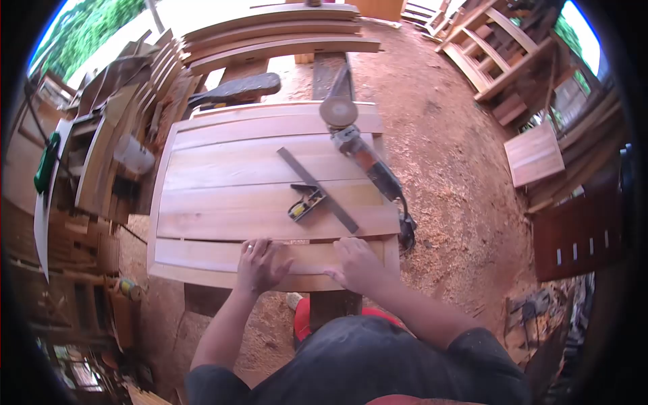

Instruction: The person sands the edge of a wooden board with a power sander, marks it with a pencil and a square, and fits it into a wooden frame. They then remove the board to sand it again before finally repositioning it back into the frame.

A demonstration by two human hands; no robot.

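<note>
My left hand and my right hand both grip the front slat of a pale wooden panel. Their fingers curl over its far edge, where a narrow dark gap separates it from the neighbouring board; the fingertips are partly hidden. Each thumb rests on the near side. Lying diagonally across the panel is a combination square with a steel blade and a black head. An angle grinder with a round disc lies along the panel's right edge.
Long boards are stacked beyond the panel. At left, a handsaw with a green handle and a white bucket stand among timber. Wood shavings cover the ground at right, near a small square panel.
</note>
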